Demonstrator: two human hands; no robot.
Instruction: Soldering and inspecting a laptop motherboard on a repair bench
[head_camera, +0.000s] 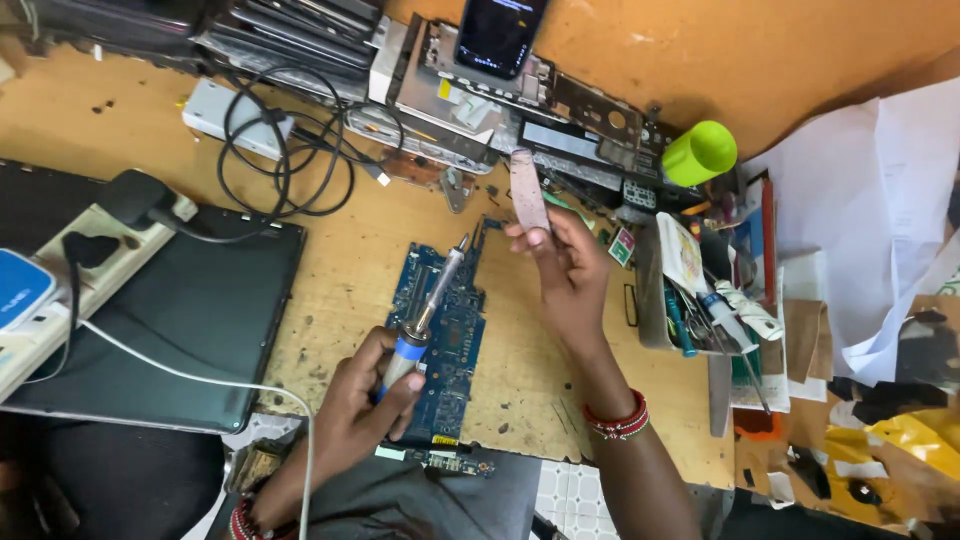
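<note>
- The circuit board (440, 340) at centre frame is dark blue, dotted with small black and silver parts.
- The soldering iron (425, 315) in the left hand (355, 420) has a blue grip and a silver shaft.
- The strip (528, 190) pinched in the right hand (565, 275) is pale pinkish grey.
- The bracelet (618, 420) on the right wrist is red with white flecks.
- The cup (699, 153) at upper right is lime green.
- The laptop (190, 320) at left is matt black.
- The worktop (350, 270) is ochre, speckled with dark marks.
- The cable (285, 150) at upper left is black.
- The paper (870, 200) at right is white.
</note>
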